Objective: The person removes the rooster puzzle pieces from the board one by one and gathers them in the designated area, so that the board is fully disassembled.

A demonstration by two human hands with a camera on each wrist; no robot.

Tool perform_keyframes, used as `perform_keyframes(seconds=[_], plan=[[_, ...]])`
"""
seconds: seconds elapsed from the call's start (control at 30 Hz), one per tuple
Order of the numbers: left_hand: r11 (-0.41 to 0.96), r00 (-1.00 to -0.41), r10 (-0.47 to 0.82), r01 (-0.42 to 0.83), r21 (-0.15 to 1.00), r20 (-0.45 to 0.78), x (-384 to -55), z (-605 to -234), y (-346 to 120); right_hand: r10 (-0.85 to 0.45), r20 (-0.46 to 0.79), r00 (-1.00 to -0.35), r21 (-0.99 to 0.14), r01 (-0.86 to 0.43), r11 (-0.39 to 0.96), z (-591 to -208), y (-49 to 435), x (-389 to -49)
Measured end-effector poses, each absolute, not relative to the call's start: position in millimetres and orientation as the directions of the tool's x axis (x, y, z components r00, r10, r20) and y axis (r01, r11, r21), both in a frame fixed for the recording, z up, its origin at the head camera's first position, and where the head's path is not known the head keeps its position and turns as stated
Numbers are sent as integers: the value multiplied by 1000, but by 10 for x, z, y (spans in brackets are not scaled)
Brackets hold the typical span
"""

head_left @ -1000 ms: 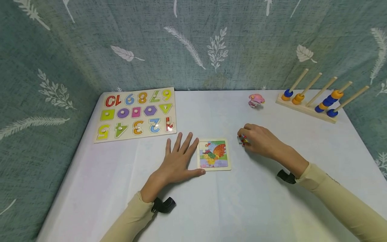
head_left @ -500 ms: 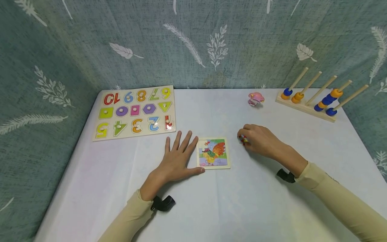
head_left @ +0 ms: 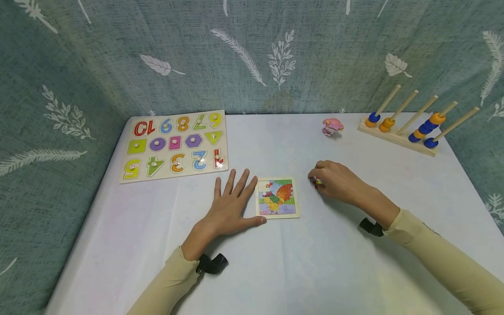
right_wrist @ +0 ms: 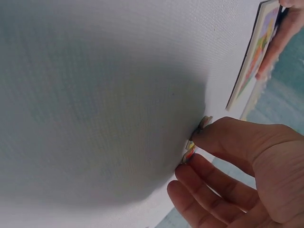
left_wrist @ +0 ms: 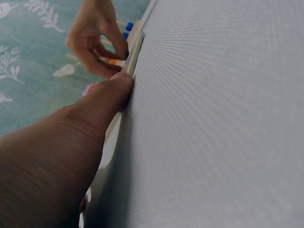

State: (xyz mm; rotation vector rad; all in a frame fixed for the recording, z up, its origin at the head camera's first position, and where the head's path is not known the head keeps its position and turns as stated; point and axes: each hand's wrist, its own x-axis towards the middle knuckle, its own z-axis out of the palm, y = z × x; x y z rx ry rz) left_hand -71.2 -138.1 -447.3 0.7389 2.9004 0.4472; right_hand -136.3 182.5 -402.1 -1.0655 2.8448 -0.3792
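Note:
A small square jigsaw puzzle with a hen picture lies in its pale wooden frame on the table; its upper left corner shows a bare pale patch. My left hand rests flat with fingers spread, forefinger and thumb along the puzzle's left side. In the left wrist view that thumb touches the frame's edge. To the right of the puzzle, my right hand pinches a small colourful puzzle piece low at the tabletop, thumb against curled fingers. The fingers mostly hide the piece in the head view.
A number and shape peg board lies at the back left. A pink figurine stands at the back, and a wooden bead stacker with blue and orange beads is at the back right. Patterned cloth rises behind the table.
The head view has shifted slightly. My right fingers cover more of the puzzle piece than before, while both hands stay in nearly the same places.

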Motion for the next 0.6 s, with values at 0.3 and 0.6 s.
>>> perform_keyframes(seconds=[0.3,0.6], plan=[[837,-873,486,449,313,-47,-708,-4476,-1396,-666,2,-746,-259,-643,721,-4011,1833,-1353],[841,-877,478,438,317,-57,-716,-4462,-1374,-665,50,-745,-273,-650,709,-3953,1887,-1377]])
